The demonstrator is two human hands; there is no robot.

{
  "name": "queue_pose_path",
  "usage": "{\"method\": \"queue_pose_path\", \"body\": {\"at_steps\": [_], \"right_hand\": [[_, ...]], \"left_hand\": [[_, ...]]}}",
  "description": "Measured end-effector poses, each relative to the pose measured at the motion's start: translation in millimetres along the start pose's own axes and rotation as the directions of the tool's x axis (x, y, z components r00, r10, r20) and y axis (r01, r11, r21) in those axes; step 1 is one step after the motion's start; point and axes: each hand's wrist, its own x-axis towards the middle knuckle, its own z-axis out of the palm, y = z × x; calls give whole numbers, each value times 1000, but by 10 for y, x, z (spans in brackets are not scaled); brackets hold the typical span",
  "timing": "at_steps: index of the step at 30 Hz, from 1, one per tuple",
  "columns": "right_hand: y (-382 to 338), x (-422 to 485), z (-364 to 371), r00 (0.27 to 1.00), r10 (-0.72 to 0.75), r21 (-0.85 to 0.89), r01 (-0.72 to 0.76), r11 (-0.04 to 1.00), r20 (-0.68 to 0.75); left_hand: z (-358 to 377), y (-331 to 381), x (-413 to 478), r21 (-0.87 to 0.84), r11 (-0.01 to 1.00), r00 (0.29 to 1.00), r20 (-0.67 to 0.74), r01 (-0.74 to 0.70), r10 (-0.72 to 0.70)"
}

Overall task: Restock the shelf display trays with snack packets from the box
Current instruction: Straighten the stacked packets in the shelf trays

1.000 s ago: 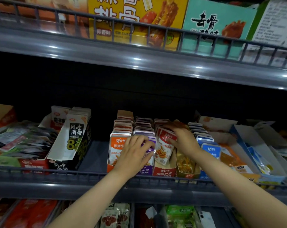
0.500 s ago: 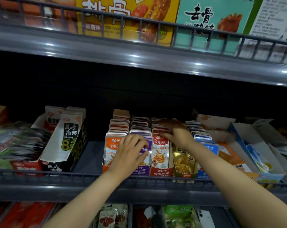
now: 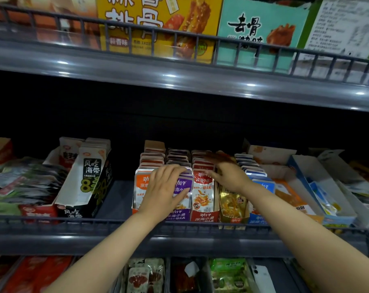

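The left hand [image 3: 165,193] presses flat, fingers straight, against the front purple packet [image 3: 184,183]. Just right, the right hand [image 3: 228,172], fingers released and spread, touches the red packets [image 3: 203,193].

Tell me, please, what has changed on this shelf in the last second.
The right hand stood the tilted red-and-white snack packet upright at the front of its row, released it, and lies open behind it. The left hand stays pressed on the purple packets.
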Motion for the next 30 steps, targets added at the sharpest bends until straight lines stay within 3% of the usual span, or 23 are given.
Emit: {"method": "queue_pose_path", "body": {"at_steps": [4,10,14,24,30], "right_hand": [[-71,-152,-22,999,-29,-13,29,999,19],[-199,-191,91,1000,-10,-243,12,970,11],[-234,-192,134,1000,12,-279,-7,960,15],[-269,-109,173,997,39,-162,-51,986,-73],[-287,-82,190,999,0,-138,-7,990,-45]], "left_hand": [[-85,71,10,-41,996,994,82,74,-70],[-142,148,-1,-63,989,985,119,136,-127],[-120,152,-14,-72,988,983,131,139,-129],[-54,96,-38,-61,991,986,121,122,-114],[-51,95,-34,-73,988,983,133,136,-125]]}}
